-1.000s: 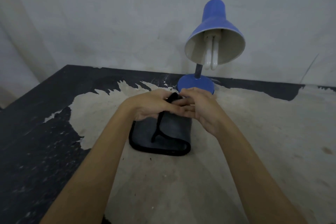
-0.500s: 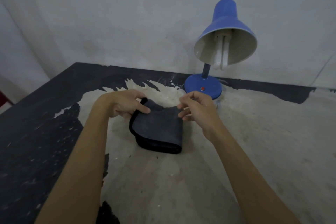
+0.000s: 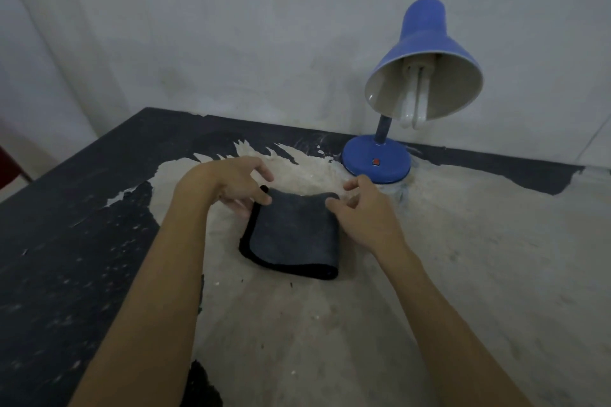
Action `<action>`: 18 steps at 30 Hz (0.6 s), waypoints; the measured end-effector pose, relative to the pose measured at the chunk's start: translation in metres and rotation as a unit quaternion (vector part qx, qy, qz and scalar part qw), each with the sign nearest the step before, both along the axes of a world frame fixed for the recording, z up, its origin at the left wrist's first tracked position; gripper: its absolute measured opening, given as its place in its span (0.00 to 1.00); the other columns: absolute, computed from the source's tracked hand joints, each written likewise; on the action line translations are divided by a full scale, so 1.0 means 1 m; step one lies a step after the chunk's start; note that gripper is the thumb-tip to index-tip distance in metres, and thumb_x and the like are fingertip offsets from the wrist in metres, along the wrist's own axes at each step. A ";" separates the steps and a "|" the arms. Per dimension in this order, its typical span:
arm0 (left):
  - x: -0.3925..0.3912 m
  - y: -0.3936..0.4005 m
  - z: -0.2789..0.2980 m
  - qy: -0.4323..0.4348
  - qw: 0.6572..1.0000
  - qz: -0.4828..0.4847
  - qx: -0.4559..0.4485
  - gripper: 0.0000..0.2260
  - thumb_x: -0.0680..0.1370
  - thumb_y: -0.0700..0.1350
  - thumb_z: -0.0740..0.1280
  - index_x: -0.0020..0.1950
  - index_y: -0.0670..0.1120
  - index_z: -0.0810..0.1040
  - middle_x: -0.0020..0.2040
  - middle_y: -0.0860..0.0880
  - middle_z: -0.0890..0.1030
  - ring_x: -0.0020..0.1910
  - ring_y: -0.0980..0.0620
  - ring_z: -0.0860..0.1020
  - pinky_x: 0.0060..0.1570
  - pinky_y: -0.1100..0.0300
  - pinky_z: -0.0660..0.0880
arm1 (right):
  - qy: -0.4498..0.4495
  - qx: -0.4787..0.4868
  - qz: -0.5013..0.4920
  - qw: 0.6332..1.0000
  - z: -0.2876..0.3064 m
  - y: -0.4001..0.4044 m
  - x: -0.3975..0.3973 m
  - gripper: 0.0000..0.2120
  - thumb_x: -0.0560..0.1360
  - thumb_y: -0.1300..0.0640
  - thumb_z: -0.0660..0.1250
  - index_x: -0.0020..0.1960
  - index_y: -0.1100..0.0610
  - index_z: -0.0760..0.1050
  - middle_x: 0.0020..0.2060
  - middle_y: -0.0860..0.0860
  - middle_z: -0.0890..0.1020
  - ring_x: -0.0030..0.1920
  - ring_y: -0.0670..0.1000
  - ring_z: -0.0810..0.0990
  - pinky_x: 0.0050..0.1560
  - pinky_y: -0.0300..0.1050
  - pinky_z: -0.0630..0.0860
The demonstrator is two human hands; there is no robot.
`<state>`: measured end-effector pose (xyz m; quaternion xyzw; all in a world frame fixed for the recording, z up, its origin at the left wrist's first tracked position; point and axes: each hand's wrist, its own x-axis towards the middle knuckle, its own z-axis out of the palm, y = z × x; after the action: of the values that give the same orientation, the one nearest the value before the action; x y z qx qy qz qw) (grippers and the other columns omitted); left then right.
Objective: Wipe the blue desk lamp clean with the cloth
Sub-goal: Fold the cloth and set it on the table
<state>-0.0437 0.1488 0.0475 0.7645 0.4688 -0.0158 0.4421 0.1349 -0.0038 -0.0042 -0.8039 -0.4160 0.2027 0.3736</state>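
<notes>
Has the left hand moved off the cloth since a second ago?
Partly. The left hand has slid left, away from the lamp base, to the cloth's left edge, its thumb touching the corner.

Blue lamp (image 3: pixel 425 43) — dark grey cloth (image 3: pixel 294 230)

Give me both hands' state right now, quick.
Left hand: fingers loosely curled, thumb on the corner of the folded dark grey cloth; whether it grips cannot be told.
Right hand: relaxed open beside the cloth's far right corner, holding nothing.
</notes>
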 end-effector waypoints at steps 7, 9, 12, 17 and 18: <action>0.004 -0.002 -0.004 -0.054 0.997 -0.022 0.044 0.07 0.79 0.40 0.69 0.56 0.46 0.82 0.51 0.46 0.83 0.46 0.51 0.81 0.37 0.64 0.77 | -0.125 -0.032 0.044 0.991 -0.007 0.006 -0.004 0.10 0.80 0.48 0.65 0.60 0.49 0.74 0.52 0.48 0.75 0.49 0.47 0.74 0.48 0.41 0.69; 0.004 -0.001 -0.003 -0.092 0.995 -0.016 0.031 0.07 0.80 0.39 0.68 0.56 0.45 0.82 0.53 0.44 0.84 0.46 0.51 0.82 0.38 0.64 0.78 | -0.097 -0.002 0.027 0.995 -0.005 0.006 -0.001 0.03 0.80 0.52 0.65 0.53 0.50 0.74 0.46 0.48 0.78 0.43 0.46 0.75 0.41 0.38 0.69; 0.004 0.000 -0.007 -0.115 0.993 -0.003 0.028 0.08 0.79 0.38 0.68 0.57 0.45 0.82 0.55 0.41 0.83 0.48 0.49 0.83 0.40 0.61 0.80 | -0.044 0.019 0.010 0.999 -0.003 0.005 0.005 0.02 0.80 0.57 0.65 0.50 0.52 0.73 0.39 0.46 0.77 0.39 0.43 0.75 0.37 0.35 0.68; 0.009 -0.001 -0.017 -0.098 0.993 0.003 0.066 0.07 0.78 0.38 0.70 0.55 0.46 0.82 0.48 0.42 0.82 0.39 0.52 0.79 0.38 0.61 0.77 | -0.076 -0.002 0.008 0.997 -0.004 0.005 0.007 0.02 0.79 0.58 0.63 0.48 0.53 0.74 0.39 0.48 0.77 0.40 0.46 0.75 0.37 0.37 0.67; 0.010 -0.001 -0.018 -0.097 0.993 0.006 0.073 0.07 0.77 0.38 0.71 0.54 0.46 0.82 0.48 0.41 0.83 0.39 0.51 0.79 0.38 0.61 0.77 | -0.085 -0.006 0.007 0.996 -0.004 0.006 0.007 0.02 0.79 0.58 0.63 0.48 0.54 0.74 0.40 0.49 0.77 0.41 0.47 0.75 0.37 0.38 0.68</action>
<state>-0.0337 0.1477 0.0296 0.7899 0.4279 0.0950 0.4289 0.1423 0.0020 -0.0086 -0.8175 -0.4506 0.1385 0.3308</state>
